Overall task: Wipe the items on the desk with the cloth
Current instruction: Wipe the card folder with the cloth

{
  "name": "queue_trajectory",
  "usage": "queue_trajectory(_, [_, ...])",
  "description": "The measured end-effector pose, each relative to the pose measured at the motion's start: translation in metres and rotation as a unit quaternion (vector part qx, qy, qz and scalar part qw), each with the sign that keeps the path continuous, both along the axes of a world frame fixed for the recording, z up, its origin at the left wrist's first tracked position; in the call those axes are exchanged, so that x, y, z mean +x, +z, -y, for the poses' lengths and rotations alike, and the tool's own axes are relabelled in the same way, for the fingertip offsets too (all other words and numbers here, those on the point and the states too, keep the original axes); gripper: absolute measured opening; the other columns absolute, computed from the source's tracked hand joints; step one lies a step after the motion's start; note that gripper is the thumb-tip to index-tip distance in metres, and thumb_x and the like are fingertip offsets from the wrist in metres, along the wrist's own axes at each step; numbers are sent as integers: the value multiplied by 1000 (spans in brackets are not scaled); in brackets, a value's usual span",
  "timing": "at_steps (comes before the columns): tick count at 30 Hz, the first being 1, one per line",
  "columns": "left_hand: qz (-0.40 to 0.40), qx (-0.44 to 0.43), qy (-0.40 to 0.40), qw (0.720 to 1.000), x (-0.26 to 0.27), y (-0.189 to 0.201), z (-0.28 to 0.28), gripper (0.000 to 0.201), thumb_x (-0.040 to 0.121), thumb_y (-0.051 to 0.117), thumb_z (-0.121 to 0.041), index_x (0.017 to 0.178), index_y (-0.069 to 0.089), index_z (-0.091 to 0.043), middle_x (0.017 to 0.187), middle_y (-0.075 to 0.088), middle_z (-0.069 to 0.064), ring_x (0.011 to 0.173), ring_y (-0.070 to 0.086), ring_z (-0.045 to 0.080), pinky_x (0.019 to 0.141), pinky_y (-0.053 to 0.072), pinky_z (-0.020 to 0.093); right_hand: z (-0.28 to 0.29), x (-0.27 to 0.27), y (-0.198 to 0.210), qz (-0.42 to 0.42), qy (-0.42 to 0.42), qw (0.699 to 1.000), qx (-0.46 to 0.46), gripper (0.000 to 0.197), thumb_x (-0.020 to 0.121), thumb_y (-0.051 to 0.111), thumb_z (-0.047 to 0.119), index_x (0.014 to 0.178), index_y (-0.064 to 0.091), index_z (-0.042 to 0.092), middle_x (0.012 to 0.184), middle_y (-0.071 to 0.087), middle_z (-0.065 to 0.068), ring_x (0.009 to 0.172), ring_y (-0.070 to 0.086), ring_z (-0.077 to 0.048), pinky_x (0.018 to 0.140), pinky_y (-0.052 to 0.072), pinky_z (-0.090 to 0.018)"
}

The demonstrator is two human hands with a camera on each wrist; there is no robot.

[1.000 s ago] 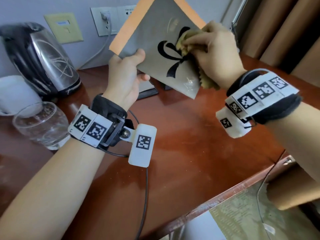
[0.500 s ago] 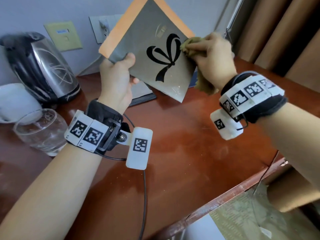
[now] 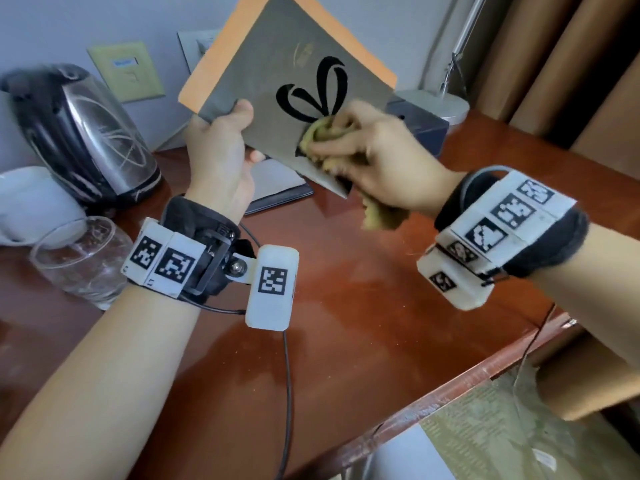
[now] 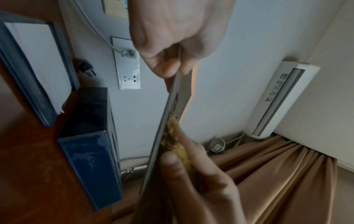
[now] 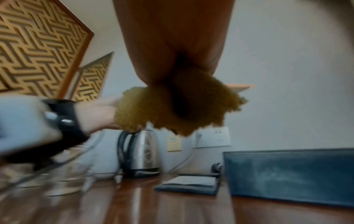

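Observation:
A flat grey card (image 3: 277, 67) with an orange border and a black bow print is held up above the desk, tilted. My left hand (image 3: 221, 150) pinches its lower left edge, thumb on the front; the left wrist view shows the card (image 4: 172, 109) edge-on between thumb and fingers. My right hand (image 3: 374, 157) grips a bunched yellow cloth (image 3: 318, 133) and presses it against the card's lower middle, over the bow's tail. The cloth (image 5: 172, 106) hangs bunched under the right hand in the right wrist view.
On the red-brown desk (image 3: 346, 323) stand a steel kettle (image 3: 79, 133), a white cup (image 3: 27, 199), a clear glass (image 3: 79, 258), a dark notepad folder (image 3: 277, 188), a dark blue box (image 3: 419, 129) and a lamp base (image 3: 436, 102). Curtains (image 3: 571, 64) hang at right.
The right hand with the cloth has slid down and left across the card, from its right edge to the lower middle. The left hand keeps its hold.

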State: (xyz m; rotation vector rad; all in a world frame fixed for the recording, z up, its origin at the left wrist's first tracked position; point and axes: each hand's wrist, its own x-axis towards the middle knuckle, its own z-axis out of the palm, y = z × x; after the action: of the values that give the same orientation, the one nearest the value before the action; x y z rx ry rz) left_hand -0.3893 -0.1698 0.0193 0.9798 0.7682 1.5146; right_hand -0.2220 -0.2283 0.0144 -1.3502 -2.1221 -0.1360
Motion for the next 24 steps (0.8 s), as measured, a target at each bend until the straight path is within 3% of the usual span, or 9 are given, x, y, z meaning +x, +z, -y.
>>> queue_trajectory(2, [11, 3, -5, 1000, -1, 2, 1, 13, 95, 51, 1, 99, 55, -11, 87, 64, 2, 64, 59, 12, 40, 30, 19, 1, 0, 5, -2, 18, 1000, 3, 29, 82, 64, 10, 111, 70, 11, 103, 55, -20, 94, 48, -18, 83, 30, -12])
queue_trajectory(6, [18, -2, -15, 1000, 6, 5, 7, 10, 94, 52, 0, 99, 54, -8, 85, 64, 3, 64, 60, 12, 40, 32, 17, -11, 16, 31, -69, -147, 987, 9, 32, 91, 59, 17, 124, 61, 17, 119, 47, -15, 113, 47, -22, 86, 23, -7])
queue_trajectory(9, [13, -4, 3, 1000, 2, 6, 6, 14, 95, 51, 0, 104, 55, -10, 93, 64, 3, 73, 60, 14, 41, 32, 17, -9, 9, 27, -88, -92, 984, -121, 42, 96, 52, 24, 137, 48, 15, 118, 31, -2, 121, 32, -9, 100, 16, -9])
queue_trajectory(12, [5, -6, 19, 1000, -1, 7, 5, 15, 95, 51, -1, 101, 56, -13, 94, 64, 1, 77, 58, 16, 42, 32, 17, -1, 10, 24, -196, -28, 948, -250, 51, 96, 49, 14, 144, 36, 22, 133, 28, 1, 133, 26, -10, 116, 15, -27])
queue_trajectory(13, [6, -7, 21, 1000, -1, 7, 5, 15, 95, 51, -1, 98, 56, -14, 92, 64, 0, 75, 58, 15, 41, 32, 17, 0, 14, 25, -172, -28, 948, -267, 60, 93, 52, 8, 146, 31, 26, 139, 26, 1, 134, 26, -11, 116, 17, -28])
queue_trajectory(15, [3, -9, 25, 1000, 1, 7, 6, 17, 95, 51, 0, 91, 56, -17, 88, 64, -1, 70, 58, 14, 41, 32, 17, 2, 21, 29, -71, -41, 959, -271, 79, 86, 55, -1, 149, 19, 30, 145, 22, -1, 135, 26, -14, 110, 19, -19])
queue_trajectory(18, [1, -10, 26, 1000, 2, 6, 6, 19, 95, 51, 0, 89, 56, -17, 86, 64, -2, 69, 59, 14, 41, 32, 18, 5, 23, 29, 9, -56, 969, -241, 89, 82, 62, -1, 149, 13, 31, 145, 22, -8, 132, 29, -21, 96, 16, -7])
queue_trajectory(21, [0, -12, 19, 1000, 4, 6, 8, 20, 94, 51, 0, 88, 56, -18, 87, 64, -2, 72, 59, 15, 41, 32, 17, 1, 22, 29, 35, -96, 978, -181, 89, 77, 72, 5, 147, 23, 30, 141, 31, -12, 127, 36, -25, 86, 18, -5])
queue_trajectory(24, [-11, -23, 21, 999, 4, 4, 7, 18, 94, 52, 0, 89, 56, -17, 89, 63, 0, 71, 58, 15, 41, 32, 18, 2, 24, 37, 20, -112, 983, -144, 74, 74, 77, 10, 139, 45, 24, 130, 50, -5, 115, 47, -14, 83, 24, -4])
